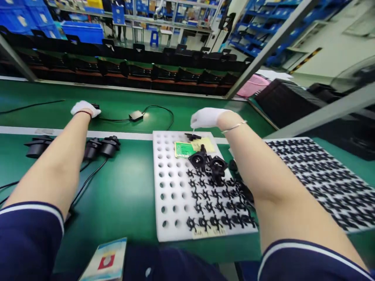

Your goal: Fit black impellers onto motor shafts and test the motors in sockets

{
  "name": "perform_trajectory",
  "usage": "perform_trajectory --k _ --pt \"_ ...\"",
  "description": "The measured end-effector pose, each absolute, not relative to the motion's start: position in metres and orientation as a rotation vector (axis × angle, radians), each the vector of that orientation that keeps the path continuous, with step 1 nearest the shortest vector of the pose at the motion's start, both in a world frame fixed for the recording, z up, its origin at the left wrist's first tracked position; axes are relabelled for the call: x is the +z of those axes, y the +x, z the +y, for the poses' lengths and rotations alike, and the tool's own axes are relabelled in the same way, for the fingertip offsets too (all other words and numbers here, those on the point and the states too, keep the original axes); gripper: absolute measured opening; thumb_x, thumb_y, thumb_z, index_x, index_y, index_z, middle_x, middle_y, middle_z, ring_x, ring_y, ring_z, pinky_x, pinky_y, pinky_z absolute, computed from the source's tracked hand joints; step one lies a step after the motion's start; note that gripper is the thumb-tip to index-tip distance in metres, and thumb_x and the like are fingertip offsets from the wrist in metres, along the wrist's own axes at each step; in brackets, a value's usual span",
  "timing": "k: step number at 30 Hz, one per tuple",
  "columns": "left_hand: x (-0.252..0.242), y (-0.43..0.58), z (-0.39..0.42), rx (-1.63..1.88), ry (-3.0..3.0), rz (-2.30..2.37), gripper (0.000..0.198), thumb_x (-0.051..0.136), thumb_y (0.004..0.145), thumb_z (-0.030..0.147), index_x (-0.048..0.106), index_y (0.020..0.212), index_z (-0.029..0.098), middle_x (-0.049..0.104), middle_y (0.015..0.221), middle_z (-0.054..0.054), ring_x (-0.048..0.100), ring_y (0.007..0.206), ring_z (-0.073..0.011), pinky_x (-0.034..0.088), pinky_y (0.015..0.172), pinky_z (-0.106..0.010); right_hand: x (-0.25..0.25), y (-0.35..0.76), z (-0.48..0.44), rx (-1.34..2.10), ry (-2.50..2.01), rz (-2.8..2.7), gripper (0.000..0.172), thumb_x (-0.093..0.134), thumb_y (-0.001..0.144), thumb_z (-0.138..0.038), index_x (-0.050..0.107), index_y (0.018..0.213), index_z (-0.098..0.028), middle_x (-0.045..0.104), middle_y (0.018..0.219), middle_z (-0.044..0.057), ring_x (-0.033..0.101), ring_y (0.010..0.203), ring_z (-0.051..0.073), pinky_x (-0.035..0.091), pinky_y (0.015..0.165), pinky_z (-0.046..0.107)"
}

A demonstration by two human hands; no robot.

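My left hand [85, 109], in a white glove, rests on the green bench beside a small black cabled piece [95, 105]. My right hand [206, 118], also gloved, sits at the far edge of a white perforated foam board [166, 195], just above a small black part [192, 136]. Several black star-shaped parts [205, 199] lie on the board. Two black round housings [199, 160] stand near a green card [184, 149] and a yellow note [206, 144]. Whether either hand grips anything is hard to tell.
Black cabled fittings [101, 147] lie on the bench at left, and a small black box [136, 115] sits on a cable behind them. A large sheet of black parts [322, 183] lies at right. A printed booklet [107, 259] sits at the near edge.
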State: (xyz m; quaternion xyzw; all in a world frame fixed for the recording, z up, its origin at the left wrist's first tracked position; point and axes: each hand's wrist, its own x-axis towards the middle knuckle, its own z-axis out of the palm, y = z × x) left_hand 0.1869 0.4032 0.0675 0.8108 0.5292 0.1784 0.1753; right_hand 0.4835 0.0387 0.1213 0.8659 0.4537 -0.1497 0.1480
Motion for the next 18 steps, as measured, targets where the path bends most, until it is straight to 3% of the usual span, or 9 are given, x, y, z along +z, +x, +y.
perform_trajectory --k 2,3,5,7,10,12,15,18 --pt "0.082 0.197 0.383 0.611 2.282 1.451 0.094 0.079 0.070 0.085 0.065 0.123 0.008 0.071 0.119 -0.016 0.044 0.148 -0.0511 0.029 0.125 -0.070 0.123 0.476 -0.006 -0.497 2.509 1.216 0.033 0.068 0.094 -0.045 0.084 0.110 -0.022 0.080 0.113 0.011 0.073 0.107 0.034 0.055 0.100 0.045" --pt "0.089 0.203 0.365 0.639 2.329 1.335 0.091 0.081 0.070 0.082 0.067 0.120 0.007 0.071 0.113 -0.016 0.045 0.146 -0.0509 0.030 0.125 -0.068 0.119 0.470 -0.021 -0.482 2.544 1.196 0.041 0.066 0.095 -0.049 0.082 0.120 -0.021 0.079 0.119 0.013 0.072 0.109 0.034 0.056 0.101 0.046" --pt "0.101 0.218 0.316 0.582 2.499 0.974 0.067 0.085 0.075 0.064 0.073 0.107 0.007 0.071 0.102 -0.015 0.053 0.139 -0.0473 0.035 0.124 -0.063 0.105 0.454 -0.032 -0.360 2.636 1.234 0.062 0.064 0.096 -0.052 0.066 0.149 -0.018 0.071 0.139 0.018 0.069 0.120 0.036 0.054 0.104 0.047" --pt "0.103 0.229 0.252 0.420 2.635 0.622 0.037 0.082 0.079 0.039 0.077 0.099 0.009 0.073 0.098 -0.013 0.062 0.125 -0.0398 0.042 0.120 -0.055 0.088 0.438 -0.024 -0.257 2.683 1.327 0.076 0.065 0.096 -0.048 0.049 0.163 -0.016 0.063 0.150 0.022 0.066 0.128 0.038 0.053 0.107 0.047" --pt "0.086 0.219 0.147 0.063 2.685 0.257 0.012 0.080 0.072 0.020 0.080 0.084 0.017 0.074 0.084 -0.005 0.069 0.091 -0.0265 0.056 0.096 -0.038 0.074 0.421 -0.002 -0.271 2.693 1.370 0.058 0.063 0.096 -0.031 0.061 0.151 -0.011 0.068 0.143 0.024 0.066 0.128 0.041 0.052 0.109 0.050" --pt "0.068 0.194 0.087 -0.258 2.675 -0.035 0.006 0.076 0.075 0.015 0.078 0.077 0.020 0.072 0.080 -0.005 0.067 0.078 -0.0249 0.056 0.081 -0.037 0.079 0.414 0.000 -0.223 2.808 1.355 0.047 0.060 0.097 -0.023 0.068 0.140 -0.007 0.070 0.137 0.025 0.066 0.128 0.041 0.050 0.112 0.053" --pt "0.047 0.150 0.024 -0.342 2.643 -0.240 0.009 0.077 0.081 0.025 0.074 0.075 0.021 0.073 0.090 -0.010 0.069 0.082 -0.0282 0.056 0.074 -0.040 0.106 0.396 -0.024 0.049 3.308 1.357 0.045 0.061 0.096 -0.020 0.062 0.139 -0.004 0.073 0.129 0.021 0.069 0.119 0.032 0.051 0.111 0.049" --pt "0.035 0.125 -0.009 -0.262 2.698 -0.087 0.025 0.081 0.084 0.044 0.074 0.086 0.020 0.072 0.100 -0.015 0.070 0.089 -0.0330 0.058 0.080 -0.046 0.135 0.355 -0.073 0.069 3.973 1.446 0.042 0.060 0.094 -0.022 0.055 0.136 -0.015 0.071 0.123 0.008 0.072 0.083 0.017 0.062 0.086 0.038"
